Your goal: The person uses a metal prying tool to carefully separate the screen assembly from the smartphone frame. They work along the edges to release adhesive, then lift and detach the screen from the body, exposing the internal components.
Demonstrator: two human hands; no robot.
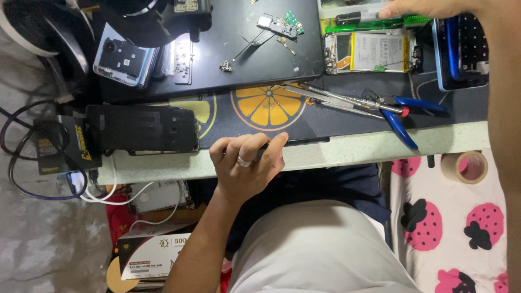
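At the near edge of the tabletop (353,149) we see our left hand (251,163), ring on one finger, fingers curled around a thin dark object (304,141) that lies along the edge; most of it is hidden under the hand, so we cannot tell what it is. Our right hand (429,7) reaches to the far top, cut off by the frame; only knuckles and forearm show, and we cannot tell whether it is clenched or released. It sits over a green translucent tool (374,24) and a pale tray (347,6), both partly out of view.

Between the hands: blue-handled pliers (401,111) and metal tweezers (331,99) on a dark mat with an orange-slice print (268,106). Behind them an opened phone (369,52) shows a white battery with a small-print label, unreadable. A small circuit board (282,23) lies on a black panel (244,49). Left, a phone back cover (125,59) sits partly under a black device. A black phone frame (144,128) rests near the edge, beside a black box with a yellow label (70,145).

Below the tabletop: a roll of tape (465,166) on strawberry-print fabric (450,228), and a dark-and-white carton (152,255), cut off at its lower side.
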